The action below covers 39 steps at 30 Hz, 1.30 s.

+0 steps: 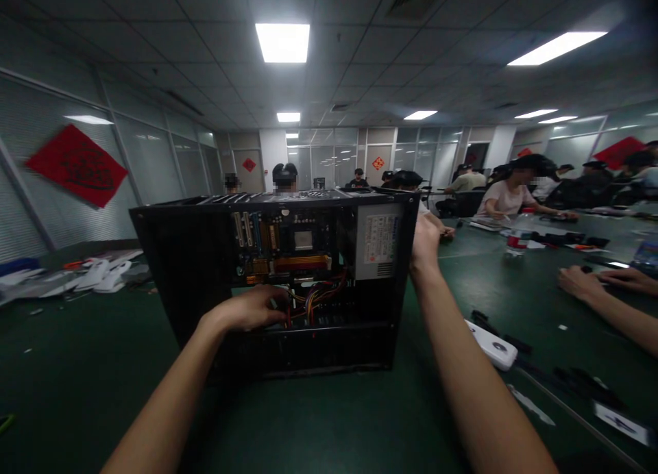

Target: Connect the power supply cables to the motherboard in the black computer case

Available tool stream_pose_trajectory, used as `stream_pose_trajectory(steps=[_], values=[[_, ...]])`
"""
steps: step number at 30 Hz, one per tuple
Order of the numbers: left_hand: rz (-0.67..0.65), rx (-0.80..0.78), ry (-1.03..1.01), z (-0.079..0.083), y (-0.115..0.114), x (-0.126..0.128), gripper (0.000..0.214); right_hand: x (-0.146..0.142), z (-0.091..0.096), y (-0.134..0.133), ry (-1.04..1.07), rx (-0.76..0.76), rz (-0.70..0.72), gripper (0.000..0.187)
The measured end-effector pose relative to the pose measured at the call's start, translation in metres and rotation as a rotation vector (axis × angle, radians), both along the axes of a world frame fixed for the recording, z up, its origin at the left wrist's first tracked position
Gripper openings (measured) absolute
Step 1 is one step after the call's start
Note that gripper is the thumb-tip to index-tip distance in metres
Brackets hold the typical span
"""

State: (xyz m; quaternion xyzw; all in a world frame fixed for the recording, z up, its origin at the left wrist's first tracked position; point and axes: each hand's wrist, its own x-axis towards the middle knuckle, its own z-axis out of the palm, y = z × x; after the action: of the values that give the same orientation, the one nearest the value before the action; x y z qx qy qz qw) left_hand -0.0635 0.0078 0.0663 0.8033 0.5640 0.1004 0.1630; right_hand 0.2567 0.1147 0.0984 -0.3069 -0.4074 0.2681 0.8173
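A black computer case (pixel 329 354) stands upright on the green table, its open side facing me. Inside show a motherboard (pixel 308 222) with several slots, a power supply (pixel 379 244) at upper right, and a bundle of coloured power cables (pixel 321 292). My left hand (pixel 257 305) reaches into the lower middle of the case. Its fingers curl closed at the cables, and the fingertips are partly in shadow. My right hand (pixel 425 244) grips the outer right side of the case. Its fingers are mostly hidden behind the edge.
White and grey parts (pixel 105 272) lie piled at the left. To the right are a white power strip (pixel 491 344), a bottle (pixel 518 235) and black cables. Another person's hands (pixel 586 282) rest at the right edge, and a person in a light shirt (pixel 506 196) sits farther back.
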Motion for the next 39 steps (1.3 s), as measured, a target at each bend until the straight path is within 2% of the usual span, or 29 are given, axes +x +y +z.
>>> stream_pose_trajectory(steps=[1, 3, 6, 7, 9, 11, 12, 14, 16, 20, 27, 29, 32, 39], values=[[0.004, 0.022, -0.005, 0.002, 0.000, 0.003, 0.043, 0.004, 0.012, -0.014, 0.056, 0.052, 0.021, 0.038], [0.035, 0.052, -0.030, 0.007, 0.000, 0.010, 0.042, 0.006, 0.033, -0.055, 0.074, 0.305, -0.039, 0.037], [0.095, 0.054, -0.051, 0.014, 0.001, 0.016, 0.042, -0.009, 0.049, -0.123, -0.036, 0.639, -0.074, 0.041], [0.105, 0.060, -0.063, 0.016, 0.001, 0.017, 0.041, -0.019, 0.049, -0.140, -0.135, 0.697, -0.045, 0.041], [0.107, 0.089, -0.134, 0.020, 0.001, 0.018, 0.040, -0.041, 0.042, -0.157, -0.486, 0.641, 0.052, 0.037], [0.100, 0.121, -0.268, 0.024, -0.001, 0.017, 0.039, -0.066, 0.028, -0.153, -0.872, 0.488, 0.150, 0.025], [0.090, 0.127, -0.337, 0.026, -0.003, 0.016, 0.039, -0.078, 0.020, -0.146, -0.996, 0.409, 0.174, 0.018], [0.064, 0.127, -0.440, 0.031, -0.008, 0.015, 0.038, -0.100, 0.002, -0.125, -1.098, 0.264, 0.199, 0.025], [0.036, 0.119, -0.493, 0.036, -0.014, 0.013, 0.035, -0.116, -0.012, -0.104, -1.127, 0.140, 0.288, 0.032], [0.021, 0.060, -0.593, 0.042, -0.021, 0.008, 0.039, -0.126, -0.027, -0.078, -1.018, 0.144, 0.508, 0.022], [0.074, 0.169, -0.746, 0.040, -0.019, 0.012, 0.040, -0.121, -0.031, -0.061, -0.801, 0.149, 0.667, 0.021], [0.083, 0.181, -0.782, 0.039, -0.018, 0.014, 0.040, -0.122, -0.033, -0.061, -0.789, 0.153, 0.663, 0.021], [0.096, 0.187, -0.841, 0.035, -0.016, 0.016, 0.037, -0.124, -0.036, -0.063, -0.767, 0.192, 0.574, 0.022], [0.095, 0.180, -0.956, 0.028, -0.013, 0.026, 0.043, -0.127, -0.038, -0.065, -0.605, 0.224, 0.477, 0.019]])
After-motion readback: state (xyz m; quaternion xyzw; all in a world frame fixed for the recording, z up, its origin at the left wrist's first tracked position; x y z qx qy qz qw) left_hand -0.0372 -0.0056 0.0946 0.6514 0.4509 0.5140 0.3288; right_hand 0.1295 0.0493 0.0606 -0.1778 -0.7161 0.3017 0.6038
